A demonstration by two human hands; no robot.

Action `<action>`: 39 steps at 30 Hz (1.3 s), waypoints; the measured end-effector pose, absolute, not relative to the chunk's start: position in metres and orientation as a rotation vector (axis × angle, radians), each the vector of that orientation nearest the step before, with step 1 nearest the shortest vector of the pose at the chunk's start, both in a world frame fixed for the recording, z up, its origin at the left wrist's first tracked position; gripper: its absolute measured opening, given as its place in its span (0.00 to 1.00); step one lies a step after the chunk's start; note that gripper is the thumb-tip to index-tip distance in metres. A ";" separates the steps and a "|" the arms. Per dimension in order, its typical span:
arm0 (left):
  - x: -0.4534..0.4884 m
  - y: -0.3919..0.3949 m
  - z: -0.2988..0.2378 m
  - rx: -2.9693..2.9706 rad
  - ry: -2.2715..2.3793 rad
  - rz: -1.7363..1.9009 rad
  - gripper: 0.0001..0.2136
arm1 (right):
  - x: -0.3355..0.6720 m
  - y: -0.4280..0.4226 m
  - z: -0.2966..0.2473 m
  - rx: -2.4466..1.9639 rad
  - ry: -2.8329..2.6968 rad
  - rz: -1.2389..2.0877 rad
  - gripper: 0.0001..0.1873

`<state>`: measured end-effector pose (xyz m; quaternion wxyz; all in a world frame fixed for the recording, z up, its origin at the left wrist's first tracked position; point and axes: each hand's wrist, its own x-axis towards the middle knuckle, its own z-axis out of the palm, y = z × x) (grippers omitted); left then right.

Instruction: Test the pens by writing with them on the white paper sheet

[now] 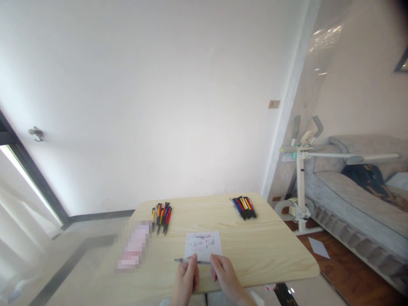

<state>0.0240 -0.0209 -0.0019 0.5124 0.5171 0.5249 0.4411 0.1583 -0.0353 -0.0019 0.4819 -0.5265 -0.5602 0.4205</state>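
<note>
Both of my hands hold one grey pen (204, 262) level above the near part of a sheet of paper. My left hand (186, 276) is closed around the pen toward its left end, the thumb lying on top. At the pen's right end, my right hand (224, 274) pinches it with thumb and curled fingers. The white paper (203, 244) bears dark and reddish marks and lies flat on the light wooden table (270, 255). My hands hide the paper's lower edge.
One group of several coloured pens (162, 217) lies at the table's back left, another pen group (244, 207) at the back right. A blurred pink item (134, 246) is on the left. Beyond the right edge stand an exercise machine (301, 182) and a sofa (360, 195).
</note>
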 end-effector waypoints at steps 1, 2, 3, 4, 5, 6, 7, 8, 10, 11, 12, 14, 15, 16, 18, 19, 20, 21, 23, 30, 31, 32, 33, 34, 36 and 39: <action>0.024 -0.021 -0.002 1.243 1.262 1.064 0.30 | 0.158 -0.035 -0.002 -1.281 -1.367 1.027 0.27; 0.024 -0.021 -0.002 1.245 1.260 1.065 0.30 | 0.159 -0.035 -0.002 -1.279 -1.367 1.028 0.27; 0.024 -0.021 -0.002 1.244 1.256 1.066 0.30 | 0.159 -0.035 -0.002 -1.279 -1.367 1.029 0.27; 0.024 -0.021 -0.002 1.243 1.251 1.067 0.30 | 0.159 -0.035 -0.002 -1.279 -1.367 1.027 0.27; 0.024 -0.021 -0.002 1.241 1.246 1.068 0.30 | 0.159 -0.036 -0.002 -1.278 -1.368 1.026 0.27; 0.024 -0.021 -0.002 1.235 1.242 1.068 0.30 | 0.159 -0.036 -0.002 -1.279 -1.370 1.025 0.27; 0.024 -0.021 -0.003 1.229 1.241 1.069 0.30 | 0.159 -0.036 -0.003 -1.279 -1.371 1.023 0.27; 0.024 -0.021 -0.003 1.226 1.241 1.070 0.30 | 0.159 -0.036 -0.003 -1.279 -1.372 1.022 0.27; 0.024 -0.021 -0.004 1.230 1.242 1.072 0.30 | 0.158 -0.036 -0.003 -1.282 -1.373 1.023 0.27; 0.024 -0.021 -0.004 1.232 1.241 1.070 0.30 | 0.158 -0.036 -0.004 -1.283 -1.374 1.022 0.27; 0.024 -0.021 -0.004 1.233 1.239 1.068 0.30 | 0.158 -0.036 -0.004 -1.285 -1.377 1.021 0.27; 0.023 -0.021 -0.004 1.230 1.237 1.068 0.30 | 0.158 -0.036 -0.004 -1.286 -1.382 1.019 0.27; 0.023 -0.021 -0.003 1.227 1.238 1.069 0.30 | 0.159 -0.036 -0.004 -1.286 -1.384 1.018 0.27; 0.023 -0.021 -0.003 1.224 1.238 1.069 0.30 | 0.159 -0.036 -0.004 -1.285 -1.384 1.017 0.27; 0.023 -0.021 -0.002 1.213 1.237 1.063 0.30 | 0.159 -0.036 -0.004 -1.285 -1.384 1.018 0.27; 0.023 -0.021 -0.001 1.201 1.236 1.056 0.30 | 0.159 -0.036 -0.003 -1.283 -1.386 1.019 0.27; 0.023 -0.021 -0.001 1.185 1.235 1.049 0.30 | 0.159 -0.036 -0.003 -1.281 -1.388 1.020 0.27; 0.023 -0.021 -0.001 1.166 1.236 1.046 0.29 | 0.159 -0.037 -0.003 -1.280 -1.391 1.022 0.27; 0.023 -0.021 -0.001 1.135 1.236 1.042 0.29 | 0.159 -0.037 -0.002 -1.280 -1.395 1.022 0.27; 0.022 -0.022 0.005 1.104 1.185 1.014 0.27 | 0.160 -0.035 -0.003 -1.276 -1.394 1.033 0.28; 0.022 -0.021 0.005 1.103 1.185 1.013 0.27 | 0.160 -0.035 -0.004 -1.276 -1.395 1.035 0.28; 0.022 -0.021 0.005 1.106 1.189 1.015 0.27 | 0.160 -0.035 -0.004 -1.276 -1.396 1.037 0.28; 0.022 -0.021 0.004 1.113 1.193 1.017 0.27 | 0.160 -0.035 -0.004 -1.277 -1.396 1.038 0.28; 0.022 -0.021 0.003 1.119 1.196 1.018 0.27 | 0.159 -0.035 -0.004 -1.278 -1.396 1.037 0.28; 0.021 -0.020 0.001 1.127 1.194 1.016 0.27 | 0.159 -0.035 -0.004 -1.279 -1.402 1.034 0.28; 0.022 -0.020 0.000 1.109 1.197 1.020 0.27 | 0.159 -0.035 -0.005 -1.289 -1.410 1.030 0.28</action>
